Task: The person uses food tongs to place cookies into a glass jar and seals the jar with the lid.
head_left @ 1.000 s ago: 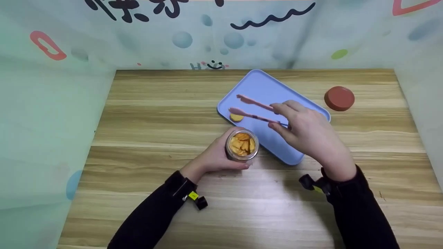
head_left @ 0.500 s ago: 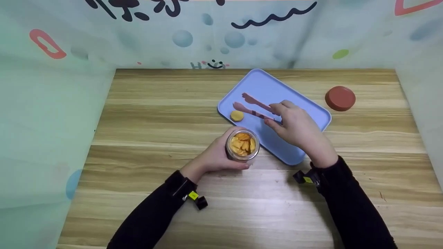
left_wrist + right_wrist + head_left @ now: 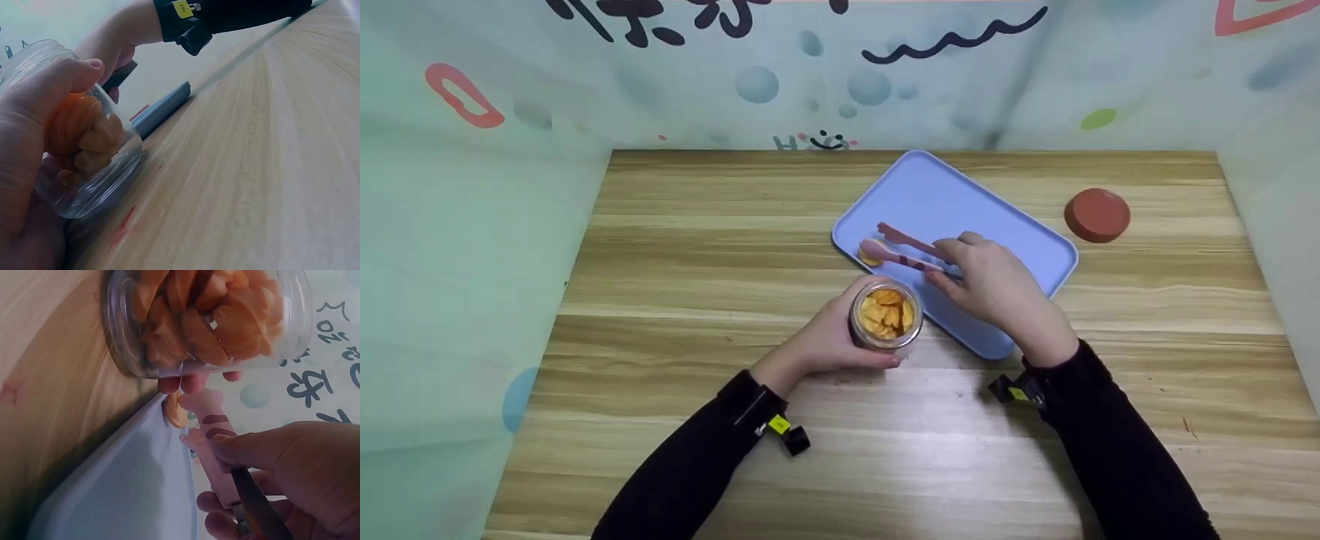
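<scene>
- Pink tongs sit pinched in our right hand, thumb and fingers curled round the handle end; their two arms are a little apart at the tips, not pressed together.
- We see the nearer tong tip lying over the single orange cracker on the blue tray; whether the tips actually clamp it, we cannot tell. In the right wrist view the tips sit right at the cracker, by the tray's edge.
- Our left hand wraps the glass jar, fingers curled round its side; the jar stands open-mouthed and full of crackers, just in front of the tray's near-left edge, on the wooden table.
- In the left wrist view the thumb presses across the jar's glass.
- The cracker lies at the tray's left corner, close to the rim, just behind the jar.
- Most of the tray behind and to the right of the tongs is bare blue; the table to the left of the tray is open wood.
- A red lid rests on the table well to the right of the tray.
- Compared with a second ago, our right hand has drawn nearer and lower, the tong arms have narrowed, and the tip now covers part of the cracker, which showed whole half a second ago. The jar and left hand have not shifted.
</scene>
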Available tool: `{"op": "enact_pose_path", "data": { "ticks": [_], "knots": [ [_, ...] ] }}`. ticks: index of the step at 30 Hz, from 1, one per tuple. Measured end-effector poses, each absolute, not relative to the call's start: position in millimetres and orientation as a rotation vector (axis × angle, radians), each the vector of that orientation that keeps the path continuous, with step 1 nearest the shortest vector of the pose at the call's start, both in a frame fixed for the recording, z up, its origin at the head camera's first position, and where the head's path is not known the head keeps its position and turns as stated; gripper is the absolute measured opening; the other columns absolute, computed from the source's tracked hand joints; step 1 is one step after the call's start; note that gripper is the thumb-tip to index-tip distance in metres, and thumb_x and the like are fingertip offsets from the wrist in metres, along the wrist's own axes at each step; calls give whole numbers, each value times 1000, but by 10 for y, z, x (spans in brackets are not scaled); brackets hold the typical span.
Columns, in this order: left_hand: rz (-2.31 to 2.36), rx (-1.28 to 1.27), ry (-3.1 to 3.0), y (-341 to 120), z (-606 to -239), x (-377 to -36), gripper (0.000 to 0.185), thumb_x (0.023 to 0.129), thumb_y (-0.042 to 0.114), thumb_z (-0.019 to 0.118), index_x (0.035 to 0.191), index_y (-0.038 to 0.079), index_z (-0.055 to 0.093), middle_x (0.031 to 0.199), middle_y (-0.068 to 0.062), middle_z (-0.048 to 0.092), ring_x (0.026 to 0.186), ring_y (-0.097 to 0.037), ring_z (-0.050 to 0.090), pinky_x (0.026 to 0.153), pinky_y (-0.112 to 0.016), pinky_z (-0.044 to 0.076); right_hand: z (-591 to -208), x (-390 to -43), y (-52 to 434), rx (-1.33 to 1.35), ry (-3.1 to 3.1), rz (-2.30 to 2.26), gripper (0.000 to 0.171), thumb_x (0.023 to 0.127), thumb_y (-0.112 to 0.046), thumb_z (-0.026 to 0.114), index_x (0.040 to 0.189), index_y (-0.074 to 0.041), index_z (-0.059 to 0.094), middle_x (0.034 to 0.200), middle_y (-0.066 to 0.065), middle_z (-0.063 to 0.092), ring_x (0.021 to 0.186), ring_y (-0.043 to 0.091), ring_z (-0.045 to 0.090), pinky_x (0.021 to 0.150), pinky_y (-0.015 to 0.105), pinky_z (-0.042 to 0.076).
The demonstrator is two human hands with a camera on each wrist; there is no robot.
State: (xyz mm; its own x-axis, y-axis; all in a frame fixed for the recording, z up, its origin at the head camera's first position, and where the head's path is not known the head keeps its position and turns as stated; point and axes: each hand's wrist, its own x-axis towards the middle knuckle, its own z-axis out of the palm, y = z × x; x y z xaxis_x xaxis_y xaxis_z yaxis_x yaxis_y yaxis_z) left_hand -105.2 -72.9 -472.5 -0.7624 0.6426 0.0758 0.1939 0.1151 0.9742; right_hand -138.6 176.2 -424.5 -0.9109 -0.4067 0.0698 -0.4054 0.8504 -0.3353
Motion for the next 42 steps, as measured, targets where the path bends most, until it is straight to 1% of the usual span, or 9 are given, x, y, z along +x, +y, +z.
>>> {"op": "enact_pose_path", "data": {
  "ticks": [5, 10, 13, 20, 26, 29, 33, 37, 42],
  "knots": [
    [1683, 804, 2038, -730, -4726, -1048, 96, 63, 26, 89, 140, 21, 34, 133, 9, 52, 125, -9, 49, 114, -32, 34, -4238, -1397, 1777, -686, 2960, -539, 32, 89, -38, 64, 109, -13, 64, 89, 4, 64, 79, 22, 59, 70, 40, 50],
    [1667, 794, 2048, -733, -4721, -1045, 98, 62, 27, 89, 142, 19, 33, 134, 9, 51, 126, -7, 49, 115, -32, 33, -4226, -1403, 1802, -707, 2931, -533, 33, 89, -36, 65, 108, -10, 66, 87, 4, 65, 78, 21, 59, 70, 40, 50],
    [1658, 798, 2062, -734, -4713, -1041, 98, 63, 26, 89, 142, 19, 33, 134, 9, 51, 126, -7, 49, 115, -32, 33, -4217, -1408, 1807, -699, 2948, -538, 32, 88, -35, 66, 108, -9, 67, 87, 4, 66, 77, 22, 61, 69, 41, 50],
    [1655, 851, 2107, -729, -4690, -1036, 95, 62, 26, 90, 140, 19, 35, 132, 10, 52, 124, -6, 50, 114, -32, 35, -4144, -1408, 1844, -604, 2977, -568, 26, 87, -32, 68, 105, -14, 70, 89, 3, 68, 77, 21, 62, 68, 40, 49],
    [1652, 864, 2106, -732, -4699, -1030, 94, 62, 27, 89, 139, 21, 35, 133, 10, 52, 124, -6, 50, 113, -32, 36, -4069, -1428, 1957, -496, 3022, -581, 28, 87, -31, 67, 105, -10, 69, 92, 7, 70, 77, 23, 61, 66, 39, 48],
    [1651, 848, 2100, -737, -4712, -1034, 94, 62, 27, 89, 139, 22, 35, 133, 11, 52, 124, -6, 50, 113, -32, 36, -4004, -1435, 2027, -498, 3034, -597, 28, 88, -32, 65, 105, -9, 69, 91, 7, 69, 75, 22, 60, 64, 37, 46],
    [1656, 833, 2094, -735, -4731, -1044, 94, 62, 27, 89, 139, 24, 35, 133, 11, 52, 125, -7, 49, 113, -33, 36, -3875, -1418, 2143, -576, 3057, -645, 27, 89, -34, 64, 105, -12, 69, 84, 4, 67, 68, 19, 55, 59, 32, 41],
    [1660, 821, 2079, -726, -4735, -1044, 93, 62, 27, 89, 138, 25, 36, 133, 11, 52, 125, -8, 49, 113, -33, 35, -3696, -1338, 2268, -670, 3096, -760, 25, 89, -36, 65, 104, -18, 70, 79, -2, 65, 62, 12, 50, 53, 24, 38],
    [1673, 817, 2067, -722, -4732, -1043, 91, 62, 26, 90, 136, 26, 37, 133, 10, 52, 125, -8, 50, 114, -33, 35, -3463, -1170, 2354, -903, 3068, -890, 21, 86, -29, 70, 105, -20, 71, 78, -8, 64, 61, 3, 47, 52, 15, 36]
  ]
}}
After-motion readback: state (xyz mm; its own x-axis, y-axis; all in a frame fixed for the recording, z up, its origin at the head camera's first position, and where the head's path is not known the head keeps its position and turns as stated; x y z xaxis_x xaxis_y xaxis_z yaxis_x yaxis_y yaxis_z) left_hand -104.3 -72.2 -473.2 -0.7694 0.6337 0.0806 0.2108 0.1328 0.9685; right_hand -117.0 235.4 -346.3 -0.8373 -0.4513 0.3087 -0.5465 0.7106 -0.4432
